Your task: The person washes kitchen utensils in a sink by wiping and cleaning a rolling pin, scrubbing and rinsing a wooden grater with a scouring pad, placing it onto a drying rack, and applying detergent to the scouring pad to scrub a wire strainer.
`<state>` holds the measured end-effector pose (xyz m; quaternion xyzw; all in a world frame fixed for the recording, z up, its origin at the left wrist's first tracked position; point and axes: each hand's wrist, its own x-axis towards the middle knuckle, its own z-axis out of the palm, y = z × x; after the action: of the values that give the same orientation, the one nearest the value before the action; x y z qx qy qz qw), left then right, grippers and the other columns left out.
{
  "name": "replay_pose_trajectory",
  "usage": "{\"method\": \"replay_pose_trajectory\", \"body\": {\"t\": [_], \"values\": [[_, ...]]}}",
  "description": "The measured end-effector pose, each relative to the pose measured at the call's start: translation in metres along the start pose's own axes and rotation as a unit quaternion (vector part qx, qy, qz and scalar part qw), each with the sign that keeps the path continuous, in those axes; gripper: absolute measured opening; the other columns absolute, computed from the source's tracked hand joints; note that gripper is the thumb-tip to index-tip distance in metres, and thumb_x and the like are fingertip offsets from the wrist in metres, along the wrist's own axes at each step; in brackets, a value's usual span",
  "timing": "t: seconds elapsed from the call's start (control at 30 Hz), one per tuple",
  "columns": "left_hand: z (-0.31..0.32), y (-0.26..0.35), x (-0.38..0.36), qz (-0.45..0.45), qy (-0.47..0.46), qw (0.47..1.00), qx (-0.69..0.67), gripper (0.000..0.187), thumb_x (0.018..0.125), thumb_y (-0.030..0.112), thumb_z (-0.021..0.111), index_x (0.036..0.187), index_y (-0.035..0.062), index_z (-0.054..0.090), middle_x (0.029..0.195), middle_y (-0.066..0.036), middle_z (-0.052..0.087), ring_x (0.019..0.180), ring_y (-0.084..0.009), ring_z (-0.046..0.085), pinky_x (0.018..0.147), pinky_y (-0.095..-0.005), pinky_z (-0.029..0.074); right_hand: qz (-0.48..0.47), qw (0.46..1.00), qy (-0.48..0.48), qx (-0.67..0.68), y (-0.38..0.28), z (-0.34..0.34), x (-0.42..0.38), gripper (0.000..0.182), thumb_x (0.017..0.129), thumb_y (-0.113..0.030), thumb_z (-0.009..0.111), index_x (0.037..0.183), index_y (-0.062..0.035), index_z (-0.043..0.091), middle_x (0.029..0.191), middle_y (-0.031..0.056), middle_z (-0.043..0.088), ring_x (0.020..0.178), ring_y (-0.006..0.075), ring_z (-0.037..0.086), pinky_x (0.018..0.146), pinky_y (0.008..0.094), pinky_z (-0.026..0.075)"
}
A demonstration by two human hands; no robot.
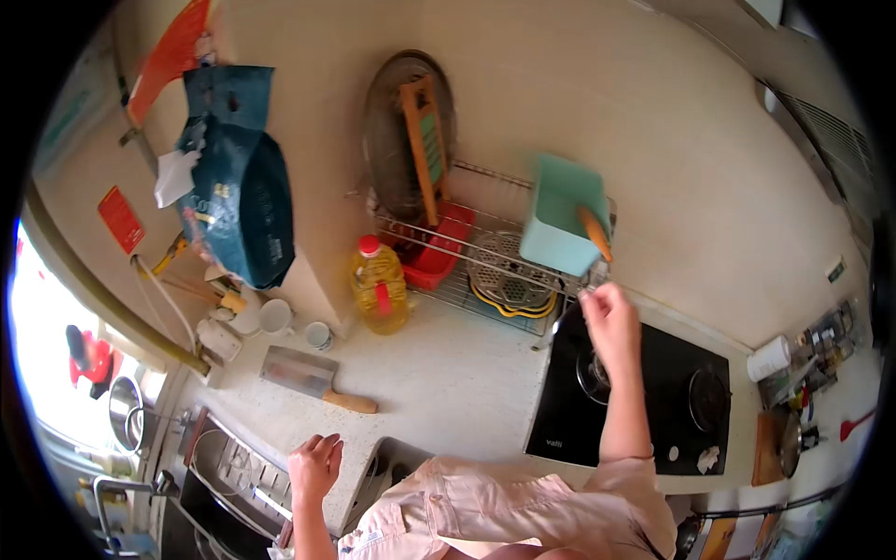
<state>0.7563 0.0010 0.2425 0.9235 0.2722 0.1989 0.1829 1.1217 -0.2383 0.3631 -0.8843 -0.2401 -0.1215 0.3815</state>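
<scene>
My right hand [612,327] is raised over the back of the black gas hob [644,383], fingers closed in a pinch. Whatever they hold, if anything, is too small to make out. Just beyond the fingertips, a teal bin [560,210] sits tilted on the wire rack [439,238], with a wooden handle [594,233] sticking out of it. Over the counter's front edge is my left hand [315,465], its fingers loosely bent with nothing visible in them. A cleaver [303,371] with a wooden handle lies flat on the counter, beyond the left hand.
An oil bottle [380,289] stands by the wall corner, near a red basket [443,247] and a large round lid [383,140]. A dark blue bag [238,187] hangs at the left. Cups [276,317] line the back; a sink [224,518] is at lower left.
</scene>
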Motion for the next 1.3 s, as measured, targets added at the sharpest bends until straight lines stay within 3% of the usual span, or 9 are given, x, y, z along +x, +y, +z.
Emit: {"method": "replay_pose_trajectory", "body": {"t": [0.1,0.17,0.33,0.47,0.57,0.73,0.9,1.1,1.3], "values": [[-0.005,-0.005,0.007,0.006,0.004,1.0,0.01,0.008,0.075,0.015,0.061,0.079,0.0096,0.065,0.063,-0.006,0.056,0.055,-0.0264,0.056,0.049,-0.035,0.045,-0.117,0.972,-0.121,0.161,-0.043,0.055,-0.002,0.021,0.079,-0.02,0.064,0.079,-0.0012,0.055,0.065,0.0088,0.059,0.056,0.0165,0.057,0.054,0.0291,0.045],[-0.011,-0.003,0.011,0.016,0.007,1.0,0.005,0.008,0.075,0.016,0.062,0.079,0.0099,0.065,0.063,-0.006,0.056,0.055,-0.026,0.056,0.049,-0.0349,0.045,-0.171,0.953,-0.119,0.221,-0.074,0.103,0.03,0.021,0.08,-0.021,0.063,0.08,-0.0007,0.055,0.066,0.0099,0.06,0.059,0.0205,0.059,0.055,0.0311,0.046],[-0.016,-0.012,0.0,0.007,0.017,1.0,0.017,0.007,0.074,0.015,0.062,0.078,0.0098,0.065,0.062,-0.005,0.056,0.054,-0.0254,0.056,0.049,-0.0347,0.045,-0.218,0.972,0.041,0.084,-0.118,0.215,0.137,0.024,0.079,-0.018,0.061,0.091,0.001,0.053,0.079,0.0165,0.06,0.071,0.0302,0.06,0.062,0.0371,0.047],[-0.024,-0.022,-0.018,-0.037,0.039,0.998,0.024,0.005,0.074,0.014,0.063,0.076,0.0096,0.065,0.06,-0.006,0.055,0.053,-0.0254,0.056,0.048,-0.0344,0.044,-0.191,0.968,0.161,0.007,-0.159,0.221,0.165,0.033,0.078,-0.017,0.061,0.099,0.0048,0.048,0.082,0.0207,0.059,0.073,0.0363,0.059,0.064,0.0398,0.049],[-0.023,-0.034,-0.031,-0.058,0.033,0.997,0.026,0.005,0.074,0.013,0.063,0.076,0.0095,0.065,0.061,-0.006,0.055,0.053,-0.0254,0.056,0.048,-0.0342,0.044,-0.105,0.993,0.018,-0.043,-0.174,0.215,0.169,0.033,0.079,-0.016,0.061,0.099,0.0058,0.047,0.083,0.0218,0.059,0.072,0.0342,0.061,0.061,0.0395,0.05],[-0.019,-0.04,-0.036,-0.052,0.044,0.998,0.007,0.005,0.074,0.013,0.063,0.076,0.0094,0.065,0.061,-0.007,0.055,0.052,-0.0257,0.055,0.047,-0.0344,0.043,-0.128,0.988,-0.007,-0.083,-0.167,0.223,0.178,0.029,0.081,-0.014,0.057,0.1,0.0056,0.048,0.079,0.0209,0.06,0.072,0.034,0.061,0.06,0.0415,0.049],[-0.018,-0.039,-0.027,-0.031,0.041,0.999,-0.002,0.006,0.075,0.014,0.062,0.077,0.0093,0.064,0.061,-0.007,0.055,0.052,-0.0261,0.055,0.047,-0.0346,0.044,-0.158,0.981,0.099,-0.045,-0.175,0.198,0.177,0.027,0.082,-0.016,0.054,0.097,0.0055,0.048,0.077,0.02,0.061,0.074,0.0362,0.06,0.065,0.0442,0.047],[-0.016,-0.035,-0.015,-0.012,0.034,0.999,-0.026,0.006,0.075,0.014,0.062,0.079,0.0095,0.064,0.064,-0.007,0.056,0.054,-0.026,0.056,0.048,-0.0349,0.044,-0.148,0.973,0.176,-0.01,-0.199,0.082,0.183,0.028,0.079,-0.026,0.054,0.083,0.0023,0.055,0.074,0.0213,0.061,0.07,0.033,0.061,0.062,0.0397,0.048],[-0.007,-0.016,0.012,0.048,0.025,0.998,-0.042,0.007,0.075,0.014,0.061,0.08,0.0101,0.064,0.064,-0.006,0.056,0.056,-0.0256,0.056,0.049,-0.0348,0.045,0.007,0.991,-0.016,0.132,-0.12,-0.035,0.203,0.033,0.077,-0.027,0.056,0.06,0.0009,0.058,0.054,0.0057,0.055,0.048,0.0154,0.053,0.048,0.0251,0.04]]}}
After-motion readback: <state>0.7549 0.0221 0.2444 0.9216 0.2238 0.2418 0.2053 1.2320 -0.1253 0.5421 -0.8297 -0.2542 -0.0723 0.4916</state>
